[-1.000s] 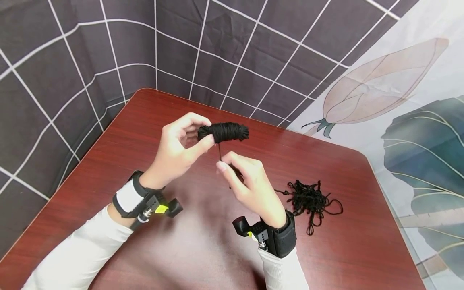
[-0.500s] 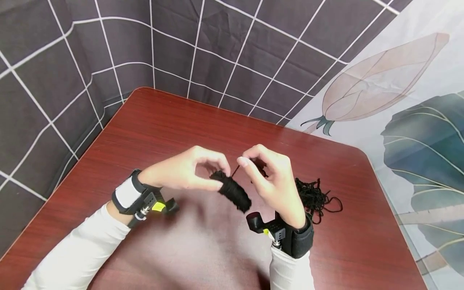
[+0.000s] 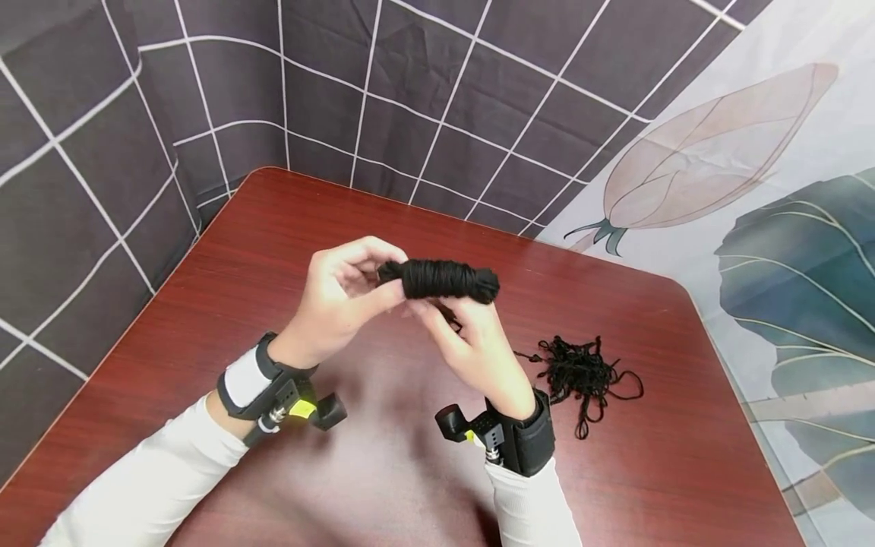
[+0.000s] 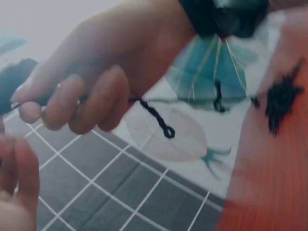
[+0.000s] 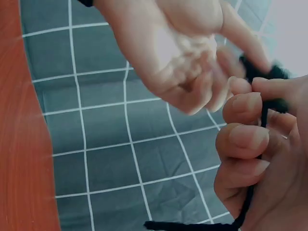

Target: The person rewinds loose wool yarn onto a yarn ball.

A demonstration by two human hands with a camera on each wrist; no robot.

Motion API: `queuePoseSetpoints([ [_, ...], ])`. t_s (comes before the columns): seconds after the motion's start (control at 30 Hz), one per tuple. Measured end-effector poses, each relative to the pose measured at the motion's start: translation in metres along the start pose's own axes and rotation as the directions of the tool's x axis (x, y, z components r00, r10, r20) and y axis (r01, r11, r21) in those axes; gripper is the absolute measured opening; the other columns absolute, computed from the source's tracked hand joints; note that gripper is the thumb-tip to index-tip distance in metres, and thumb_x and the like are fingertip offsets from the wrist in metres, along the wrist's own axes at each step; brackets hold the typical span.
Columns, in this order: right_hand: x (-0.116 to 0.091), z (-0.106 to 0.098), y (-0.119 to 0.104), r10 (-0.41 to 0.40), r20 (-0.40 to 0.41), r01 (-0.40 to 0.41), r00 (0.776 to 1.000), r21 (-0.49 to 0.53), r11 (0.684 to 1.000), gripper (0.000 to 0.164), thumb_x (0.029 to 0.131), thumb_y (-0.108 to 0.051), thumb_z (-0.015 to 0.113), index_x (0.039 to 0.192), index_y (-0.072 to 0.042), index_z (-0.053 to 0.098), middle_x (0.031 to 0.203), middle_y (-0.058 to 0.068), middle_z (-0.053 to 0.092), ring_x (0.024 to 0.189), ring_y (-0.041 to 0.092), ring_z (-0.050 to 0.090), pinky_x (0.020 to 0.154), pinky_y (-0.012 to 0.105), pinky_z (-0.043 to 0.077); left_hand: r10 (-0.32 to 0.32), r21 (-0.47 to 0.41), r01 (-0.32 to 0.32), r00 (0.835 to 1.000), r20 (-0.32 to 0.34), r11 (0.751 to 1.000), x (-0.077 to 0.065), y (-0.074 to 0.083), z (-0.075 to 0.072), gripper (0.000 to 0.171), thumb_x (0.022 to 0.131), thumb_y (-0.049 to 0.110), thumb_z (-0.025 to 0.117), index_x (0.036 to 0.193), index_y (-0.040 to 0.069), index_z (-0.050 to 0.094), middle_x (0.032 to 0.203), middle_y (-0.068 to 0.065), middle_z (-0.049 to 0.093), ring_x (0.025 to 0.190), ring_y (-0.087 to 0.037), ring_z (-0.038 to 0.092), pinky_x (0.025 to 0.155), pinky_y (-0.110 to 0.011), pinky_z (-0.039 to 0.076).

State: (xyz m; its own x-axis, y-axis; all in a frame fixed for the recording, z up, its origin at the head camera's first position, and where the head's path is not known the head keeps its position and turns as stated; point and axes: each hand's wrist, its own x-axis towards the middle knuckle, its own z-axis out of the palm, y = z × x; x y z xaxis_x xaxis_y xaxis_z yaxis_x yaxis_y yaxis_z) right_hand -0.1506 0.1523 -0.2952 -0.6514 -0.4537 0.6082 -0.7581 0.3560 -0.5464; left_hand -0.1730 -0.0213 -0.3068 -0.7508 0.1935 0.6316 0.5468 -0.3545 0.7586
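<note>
A wound bundle of black cord (image 3: pixel 440 279) is held level above the table, its left end pinched between the thumb and fingers of my left hand (image 3: pixel 335 296). Just below the bundle, my right hand (image 3: pixel 478 353) grips the loose cord, partly hidden behind the bundle in the head view. The right wrist view shows that cord (image 5: pixel 248 207) running under the curled fingers and out of the palm. In the left wrist view, the cord (image 4: pixel 156 118) trails from the right hand toward the pile, with short tangled loops hanging from it.
A loose pile of black cord (image 3: pixel 581 372) lies on the right part of the red-brown table (image 3: pixel 656 456). A dark gridded curtain (image 3: pixel 355 91) stands behind the table, and a printed white sheet (image 3: pixel 711 175) borders the right side.
The bundle dipped and tilted down half a second ago, then came back up level. My right hand swung out to the right and returned left, beneath the bundle. The pile has stayed put.
</note>
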Motion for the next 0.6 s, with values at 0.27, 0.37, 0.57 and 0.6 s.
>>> queuePoseSetpoints([
  [0.27,0.0,-0.004,-0.013,-0.012,0.027,0.016,1.0,-0.138,0.99,0.014,0.091,-0.015,0.056,0.079,-0.009,0.06,0.061,-0.004,0.043,0.054,0.007,0.039,0.047,0.03,0.036,0.053,0.378,-0.013,0.994,-0.096,0.926,0.004,-0.008,-0.005,0.016,0.077,0.006,0.07,0.09,0.0,0.065,0.058,-0.002,0.05,0.055,-0.012,0.044,0.049,-0.022,0.039],
  [0.37,-0.001,-0.012,-0.016,-0.004,-0.004,0.004,1.0,-0.152,0.988,0.011,0.089,-0.015,0.06,0.08,-0.009,0.062,0.062,-0.004,0.047,0.054,0.007,0.04,0.046,0.028,0.035,0.009,0.469,-0.002,1.0,-0.013,0.883,0.005,-0.012,-0.008,0.014,0.076,0.01,0.072,0.088,0.005,0.066,0.058,-0.002,0.049,0.054,-0.01,0.044,0.049,-0.022,0.04],
  [0.57,-0.004,-0.027,-0.014,0.026,-0.055,-0.032,0.998,-0.123,0.992,0.007,0.084,-0.011,0.065,0.078,-0.009,0.062,0.062,-0.004,0.052,0.051,0.006,0.041,0.044,0.02,0.034,-0.223,0.429,0.055,0.909,0.352,0.901,0.003,-0.014,-0.01,0.011,0.078,0.015,0.07,0.088,0.014,0.066,0.061,0.001,0.048,0.057,-0.01,0.045,0.051,-0.024,0.041],
  [0.6,-0.004,-0.029,-0.012,0.029,-0.059,-0.035,0.998,-0.106,0.994,0.007,0.084,-0.01,0.066,0.079,-0.009,0.062,0.063,-0.004,0.052,0.051,0.006,0.041,0.044,0.02,0.033,-0.247,0.382,0.081,0.878,0.409,0.921,0.002,-0.014,-0.01,0.011,0.078,0.013,0.07,0.088,0.014,0.066,0.062,0.001,0.048,0.059,-0.011,0.046,0.052,-0.024,0.042],
])
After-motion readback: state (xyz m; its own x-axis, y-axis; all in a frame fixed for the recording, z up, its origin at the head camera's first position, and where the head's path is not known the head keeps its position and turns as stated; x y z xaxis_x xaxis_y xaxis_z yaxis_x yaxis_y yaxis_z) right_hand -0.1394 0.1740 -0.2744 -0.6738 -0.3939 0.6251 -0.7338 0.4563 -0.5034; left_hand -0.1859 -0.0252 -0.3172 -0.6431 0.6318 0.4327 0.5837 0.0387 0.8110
